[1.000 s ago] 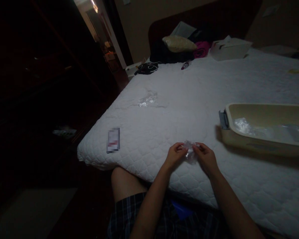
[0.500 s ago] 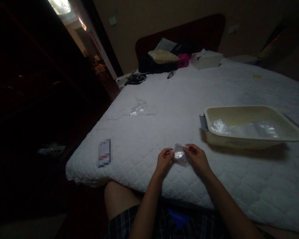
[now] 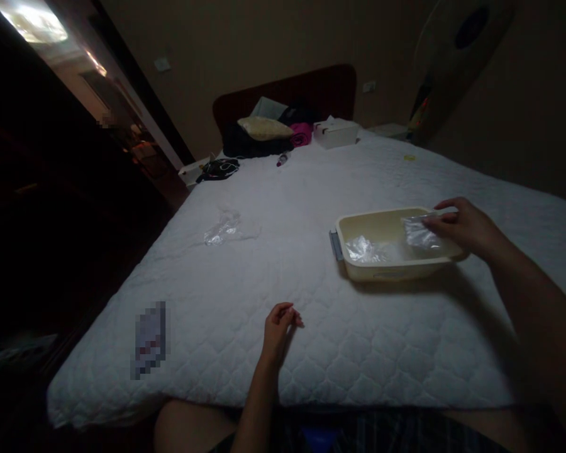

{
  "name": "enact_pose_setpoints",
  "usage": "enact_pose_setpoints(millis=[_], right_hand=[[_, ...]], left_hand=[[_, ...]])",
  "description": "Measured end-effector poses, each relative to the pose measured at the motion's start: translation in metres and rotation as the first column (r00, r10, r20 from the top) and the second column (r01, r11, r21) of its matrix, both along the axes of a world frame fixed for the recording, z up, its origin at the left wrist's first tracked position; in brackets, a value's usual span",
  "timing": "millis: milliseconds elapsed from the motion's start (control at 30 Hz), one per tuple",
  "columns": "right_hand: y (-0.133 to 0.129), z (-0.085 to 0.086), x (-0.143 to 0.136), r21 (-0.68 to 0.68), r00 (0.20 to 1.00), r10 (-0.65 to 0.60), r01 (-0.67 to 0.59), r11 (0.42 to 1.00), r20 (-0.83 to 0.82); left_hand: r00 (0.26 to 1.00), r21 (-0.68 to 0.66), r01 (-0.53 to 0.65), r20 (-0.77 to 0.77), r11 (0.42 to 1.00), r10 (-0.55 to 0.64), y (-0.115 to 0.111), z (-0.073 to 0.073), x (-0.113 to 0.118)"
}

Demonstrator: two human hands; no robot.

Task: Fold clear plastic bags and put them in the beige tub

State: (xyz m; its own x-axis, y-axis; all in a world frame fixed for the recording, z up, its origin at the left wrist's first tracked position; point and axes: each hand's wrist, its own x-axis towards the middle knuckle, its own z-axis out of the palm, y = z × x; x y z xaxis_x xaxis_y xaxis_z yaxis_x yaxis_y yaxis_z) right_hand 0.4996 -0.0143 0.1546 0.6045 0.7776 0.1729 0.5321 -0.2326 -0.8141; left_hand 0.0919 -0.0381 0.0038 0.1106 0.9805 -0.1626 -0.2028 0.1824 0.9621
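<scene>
Cream bin point(image 3: 387, 273) stretches crosswise, clear bag point(image 3: 417, 234) jutting leftward from right hand point(image 3: 466, 228).

One left hand point(image 3: 278, 321) and one right hand point(image 3: 462, 225) are showing, two in all, at one bed point(image 3: 358, 352). One cream tub point(image 3: 387, 273) is standing at right, the clear plastic point(image 3: 364, 250) inside being too crumpled to count; one clear bag point(image 3: 416, 234) is hanging in the right hand, and one clear piece point(image 3: 223, 229) is lying at left. Far off, one cushion point(image 3: 265, 128), one pink roll point(image 3: 300, 134), one white box point(image 3: 337, 134) and one small bottle point(image 3: 282, 160) are resting; two wall plates point(image 3: 368, 87) are flanking one headboard point(image 3: 332, 91).
</scene>
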Motion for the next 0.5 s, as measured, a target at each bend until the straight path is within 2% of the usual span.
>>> enact_pose_setpoints(millis=[67, 133, 233, 300, 400, 500], right_hand=[[0.003, 0.000, 0.007, -0.034, 0.998, 0.010, -0.012, 0.999, -0.067], [0.007, 0.000, 0.000, -0.009, 0.985, 0.072, -0.074, 0.997, -0.156], [0.017, -0.005, -0.026, 0.053, 0.944, 0.237, -0.231, 0.972, -0.228], [0.026, -0.015, -0.045, 0.067, 0.911, 0.339, -0.333, 0.941, -0.233], [0.040, -0.037, -0.068, 0.033, 0.878, 0.451, -0.452, 0.891, -0.162], [0.049, -0.056, -0.075, -0.121, 0.894, 0.441, -0.430, 0.895, 0.081]], left_hand=[[1.000, -0.013, -0.011, -0.011, 1.000, 0.011, 0.000, 0.001, 0.001], [1.000, -0.014, -0.014, -0.019, 1.000, 0.014, 0.001, 0.001, 0.001], [0.999, -0.004, -0.014, -0.030, 1.000, 0.014, 0.001, 0.000, 0.001], [0.999, -0.003, -0.017, -0.028, 1.000, 0.017, 0.001, -0.001, 0.001], [1.000, -0.008, -0.020, -0.006, 1.000, 0.020, 0.001, -0.003, 0.000], [1.000, -0.008, -0.008, 0.017, 1.000, 0.008, 0.000, -0.003, 0.001]])
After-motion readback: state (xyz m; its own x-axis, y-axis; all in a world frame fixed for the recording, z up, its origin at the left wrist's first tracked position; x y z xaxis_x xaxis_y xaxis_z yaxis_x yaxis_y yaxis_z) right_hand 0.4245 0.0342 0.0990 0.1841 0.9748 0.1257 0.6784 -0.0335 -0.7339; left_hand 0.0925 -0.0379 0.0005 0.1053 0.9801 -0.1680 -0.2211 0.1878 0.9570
